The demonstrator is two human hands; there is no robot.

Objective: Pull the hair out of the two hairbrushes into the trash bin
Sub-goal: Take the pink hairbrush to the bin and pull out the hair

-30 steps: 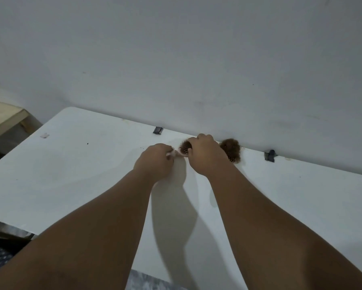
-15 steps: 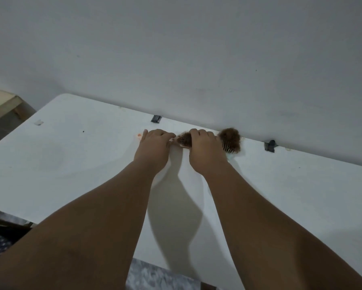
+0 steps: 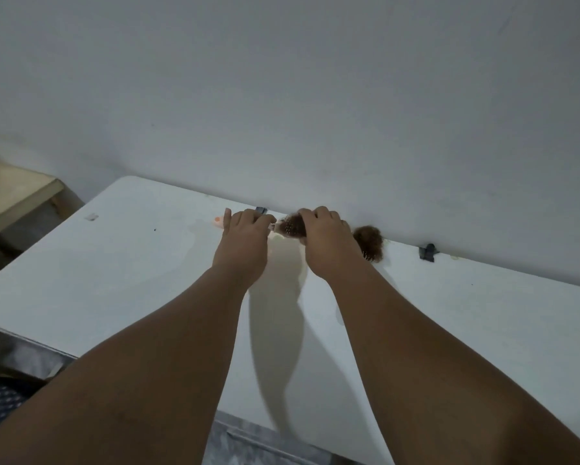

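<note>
A hairbrush [image 3: 290,227] with brown hair tangled in its bristles is held just above the far edge of the white table [image 3: 121,263], close to the wall. My left hand [image 3: 245,241] is closed around its pale handle, thumb sticking out to the left. My right hand [image 3: 325,245] curls over the brush head, fingers on the hair. A second hairbrush [image 3: 370,243], also full of brown hair, lies against the wall just right of my right hand, partly hidden by it. No trash bin is in view.
Two dark clips, one [image 3: 428,252] at the right and one [image 3: 261,209] behind my left hand, sit along the table's far edge. A small orange thing [image 3: 219,220] lies by my left thumb. A wooden surface [image 3: 10,193] stands at the far left.
Both hands have moved with the brush farther toward the wall. My left thumb has come out to the side, and more of the brush head shows between my hands.
</note>
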